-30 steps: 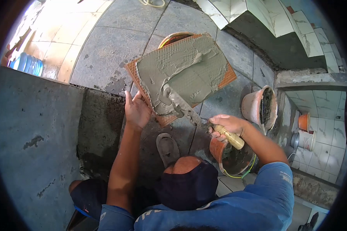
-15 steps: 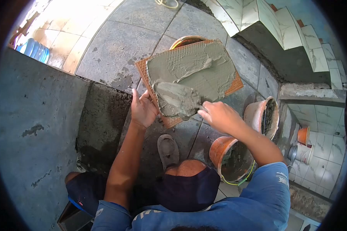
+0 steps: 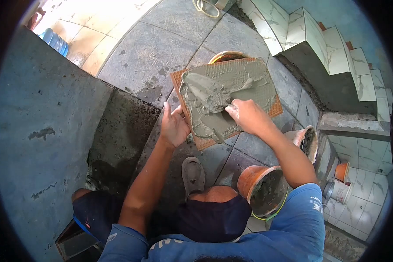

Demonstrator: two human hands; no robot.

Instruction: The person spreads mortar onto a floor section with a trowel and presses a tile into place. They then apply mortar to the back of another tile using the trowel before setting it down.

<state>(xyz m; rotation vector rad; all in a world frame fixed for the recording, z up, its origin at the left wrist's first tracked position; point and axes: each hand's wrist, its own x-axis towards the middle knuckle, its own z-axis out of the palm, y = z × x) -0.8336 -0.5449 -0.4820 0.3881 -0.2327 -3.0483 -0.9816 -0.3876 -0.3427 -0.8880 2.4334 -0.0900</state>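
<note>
An orange-edged tile (image 3: pixel 273 89), its ribbed face up and mostly coated with wet grey mortar, rests at a slight tilt over the floor. My left hand (image 3: pixel 175 126) is at its left edge, thumb raised and fingers reaching under the tile, whose underside is hidden. My right hand (image 3: pixel 249 115) is closed around the handle end of a trowel (image 3: pixel 205 92); mortar covers the blade, which lies on the coated face near the upper left. The handle itself is mostly hidden by the fingers.
An orange bucket (image 3: pixel 251 181) of mortar stands near my right knee, with a second bucket (image 3: pixel 309 142) beyond it. Another bucket rim (image 3: pixel 226 56) shows behind the tile. Tiled steps (image 3: pixel 312 50) rise at upper right; a blue-grey wall (image 3: pixel 43 135) stands at left.
The trowel has moved up and left across the tile from its lower edge, spreading mortar. The view has shifted, so the tile and both hands appear further right.
</note>
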